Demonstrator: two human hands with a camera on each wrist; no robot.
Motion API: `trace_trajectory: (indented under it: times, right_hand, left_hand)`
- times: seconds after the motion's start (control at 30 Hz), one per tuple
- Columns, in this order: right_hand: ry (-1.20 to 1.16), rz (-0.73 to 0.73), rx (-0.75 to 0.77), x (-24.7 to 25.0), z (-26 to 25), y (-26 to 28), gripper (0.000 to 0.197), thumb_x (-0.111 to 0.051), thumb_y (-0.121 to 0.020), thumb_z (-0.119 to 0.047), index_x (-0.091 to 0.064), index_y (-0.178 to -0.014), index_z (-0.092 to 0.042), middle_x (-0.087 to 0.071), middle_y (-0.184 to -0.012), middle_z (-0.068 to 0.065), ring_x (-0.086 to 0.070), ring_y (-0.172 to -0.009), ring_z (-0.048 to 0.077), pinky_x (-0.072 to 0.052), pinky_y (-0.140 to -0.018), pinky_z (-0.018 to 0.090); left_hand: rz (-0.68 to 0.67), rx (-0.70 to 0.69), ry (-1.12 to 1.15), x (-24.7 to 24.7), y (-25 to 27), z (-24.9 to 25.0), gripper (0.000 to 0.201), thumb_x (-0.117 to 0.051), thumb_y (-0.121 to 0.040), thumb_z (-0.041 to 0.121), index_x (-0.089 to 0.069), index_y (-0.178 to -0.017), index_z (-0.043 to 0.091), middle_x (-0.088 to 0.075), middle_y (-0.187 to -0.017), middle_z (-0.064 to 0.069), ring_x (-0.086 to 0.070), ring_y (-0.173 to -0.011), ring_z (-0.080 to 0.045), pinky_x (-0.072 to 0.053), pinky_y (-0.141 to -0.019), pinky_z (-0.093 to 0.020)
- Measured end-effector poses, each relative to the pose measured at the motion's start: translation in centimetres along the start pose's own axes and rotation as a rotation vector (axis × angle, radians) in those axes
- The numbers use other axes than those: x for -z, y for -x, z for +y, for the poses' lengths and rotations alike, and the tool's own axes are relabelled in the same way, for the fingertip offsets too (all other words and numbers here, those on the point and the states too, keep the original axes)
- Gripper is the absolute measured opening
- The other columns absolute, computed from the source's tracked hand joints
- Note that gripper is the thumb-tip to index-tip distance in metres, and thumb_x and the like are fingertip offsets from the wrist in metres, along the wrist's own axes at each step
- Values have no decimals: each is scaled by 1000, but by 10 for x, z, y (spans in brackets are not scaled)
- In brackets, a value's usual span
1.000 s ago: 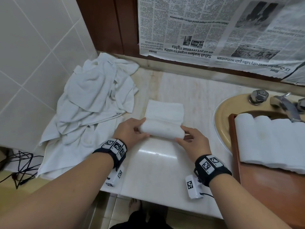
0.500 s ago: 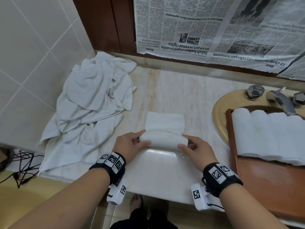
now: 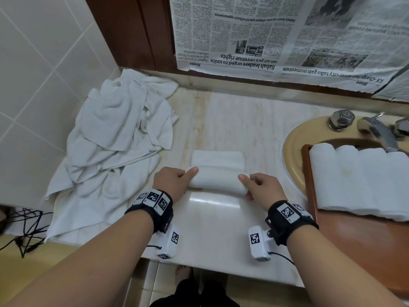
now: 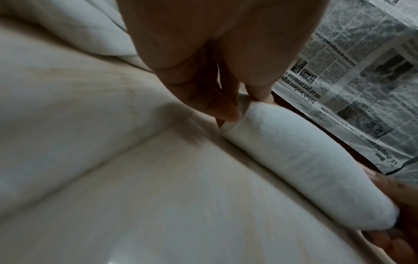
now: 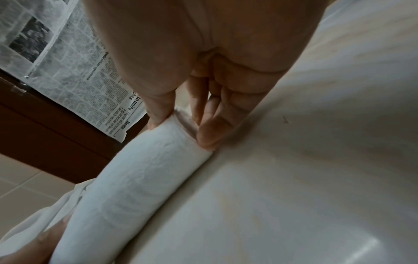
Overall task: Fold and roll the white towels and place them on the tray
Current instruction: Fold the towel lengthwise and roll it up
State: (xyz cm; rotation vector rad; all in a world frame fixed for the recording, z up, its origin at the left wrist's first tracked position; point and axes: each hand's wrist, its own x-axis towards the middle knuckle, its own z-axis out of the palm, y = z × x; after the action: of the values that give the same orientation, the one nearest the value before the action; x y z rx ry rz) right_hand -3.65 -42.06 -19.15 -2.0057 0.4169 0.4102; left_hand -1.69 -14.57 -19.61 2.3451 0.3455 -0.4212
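On the counter [image 3: 221, 229], left hand [image 3: 171, 182] and right hand [image 3: 263, 189] pinch the roll's [image 3: 218, 181] ends — keeping it tight, even — short of the tray [image 3: 358, 244].

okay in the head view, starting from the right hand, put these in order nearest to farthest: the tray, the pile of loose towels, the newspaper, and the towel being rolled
From the right hand:
1. Towel being rolled: gripped at its right end.
2. Tray: just right of the hand, over the sink.
3. Pile of loose towels: far left of the counter.
4. Newspaper: on the back wall.

Newspaper [image 3: 287, 38] above faucet [image 3: 376, 129], cables [image 3: 20, 229]
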Motion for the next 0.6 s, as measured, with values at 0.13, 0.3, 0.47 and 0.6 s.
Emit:
trace_trajectory:
  times: [0.13, 0.3, 0.47, 0.6]
  right_hand:
    - [-17, 25, -14, -3, -2, -9, 31, -67, -94, -49, -71, -94, -19, -73, -68, 5, -72, -70, 23, -50, -68, 29]
    - [-43, 131, 42, -12, 3, -8, 22, -67, -92, -50, -62, -109, -38, -62, -83, 3, -68, -78, 21, -52, -75, 32]
    - [-67, 201, 83, -17, -4, 3, 6, -69, -93, -45, -66, -95, -39, -66, -86, -1, -63, -81, 13, -43, -69, 24]
    - [-62, 210, 94, -17, -2, 8, 13, -69, -94, -43, -76, -102, -36, -71, -96, -14, -63, -93, 0, -50, -86, 21]
  left_hand:
    - [-3, 25, -83, 3, -11, 10, 74, -52, -94, 69, -71, -70, 2, -70, -69, -14, -66, -68, -27, -53, -72, -37]
    - [83, 16, 19, -5, -15, 13, 54, -62, -90, 63, -60, -67, 14, -59, -62, 3, -57, -65, -19, -47, -66, -33]
    - [161, -40, 177, -5, -7, 16, 20, -72, -89, 50, -69, -105, 37, -66, -87, 11, -64, -84, -8, -52, -79, -28]
    - [190, -114, 129, -6, 3, 13, 21, -64, -94, 51, -77, -100, 35, -73, -90, 16, -66, -92, -8, -53, -89, -28]
